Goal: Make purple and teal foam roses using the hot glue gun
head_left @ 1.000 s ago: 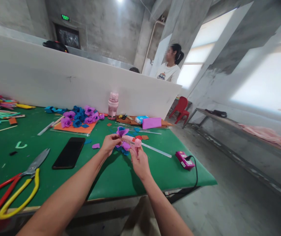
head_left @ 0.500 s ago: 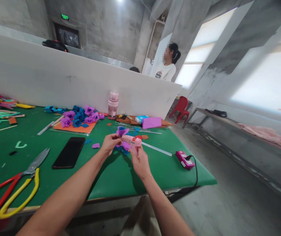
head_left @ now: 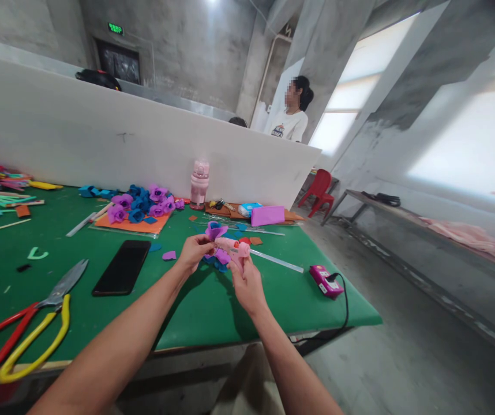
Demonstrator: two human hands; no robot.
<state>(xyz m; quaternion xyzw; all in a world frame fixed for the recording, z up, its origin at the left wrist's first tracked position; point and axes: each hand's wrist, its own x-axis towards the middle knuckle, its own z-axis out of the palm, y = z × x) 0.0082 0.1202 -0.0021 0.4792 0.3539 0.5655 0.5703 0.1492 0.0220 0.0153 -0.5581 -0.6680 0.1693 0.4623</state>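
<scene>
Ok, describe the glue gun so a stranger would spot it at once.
Find the green table, then the right hand over it. That hand grips the pink glue gun, its nose toward the purple flower in the left hand. Unlike the pink bottle standing by the white board, it has a long translucent stick jutting from its back.

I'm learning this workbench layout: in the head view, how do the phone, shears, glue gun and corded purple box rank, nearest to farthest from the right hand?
1. Glue gun: held in the right hand.
2. Purple box: to the right.
3. Phone: to the left.
4. Shears: farther left, past the phone.
</scene>
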